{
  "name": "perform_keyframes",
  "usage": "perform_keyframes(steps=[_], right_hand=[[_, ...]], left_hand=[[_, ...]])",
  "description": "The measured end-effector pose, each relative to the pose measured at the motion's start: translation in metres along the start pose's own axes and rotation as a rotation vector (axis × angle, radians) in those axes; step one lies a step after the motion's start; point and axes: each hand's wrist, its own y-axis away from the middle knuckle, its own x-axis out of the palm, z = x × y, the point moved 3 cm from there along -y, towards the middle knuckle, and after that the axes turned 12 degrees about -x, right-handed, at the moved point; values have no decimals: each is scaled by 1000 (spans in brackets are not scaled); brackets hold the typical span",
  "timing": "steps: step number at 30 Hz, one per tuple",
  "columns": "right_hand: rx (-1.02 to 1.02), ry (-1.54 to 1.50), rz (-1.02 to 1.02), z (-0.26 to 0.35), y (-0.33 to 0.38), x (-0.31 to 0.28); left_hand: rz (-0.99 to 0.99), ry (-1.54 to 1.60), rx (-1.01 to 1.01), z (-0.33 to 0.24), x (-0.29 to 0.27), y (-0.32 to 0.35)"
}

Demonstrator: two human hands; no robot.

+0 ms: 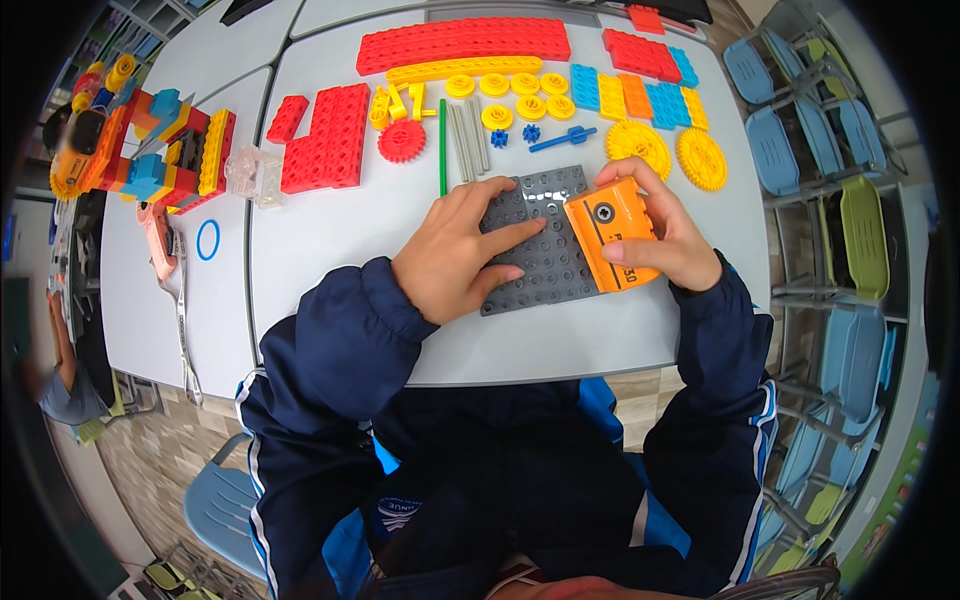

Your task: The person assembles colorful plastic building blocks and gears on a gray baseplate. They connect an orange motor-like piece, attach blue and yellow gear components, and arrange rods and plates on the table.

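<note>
"How do the hands stand in my remote view?"

"I see the left hand (450,240) with its fingers spread, the thumb and index finger resting on the studded face of the dark grey plate (560,262). The right hand (675,225) pinches the orange block (622,232), thumb on its upper face and fingers around its far right corner."

"And where is the block?"

"At the plate's right edge, tilted slightly against it. I cannot tell whether the two are joined. The plate is over the near part of the white table (470,355)."

"What surrounds them?"

"Beyond the plate I note a green rod (443,148), grey rods (468,140) and a blue axle piece (562,139); beyond the right hand, two large yellow gears (703,160)."
</note>
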Motion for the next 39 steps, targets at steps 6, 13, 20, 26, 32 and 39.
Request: perform_keyframes(steps=[6, 13, 20, 26, 32, 39], right_hand=[[26, 4, -1, 5, 2, -6], [36, -11, 28, 10, 3, -15], [-47, 65, -109, 9, -1, -23], [-30, -81, -250, 10, -3, -20], [-112, -275, -313, -1, -5, -19], [-154, -418, -278, -16, -5, -16]], left_hand=[[22, -13, 11, 1, -1, -2], [21, -13, 21, 1, 0, -2], [28, -23, 33, 1, 0, -1], [48, -14, 30, 2, -1, -1], [48, 22, 4, 3, -1, -1], [3, 8, -28, -5, -10, -1]])
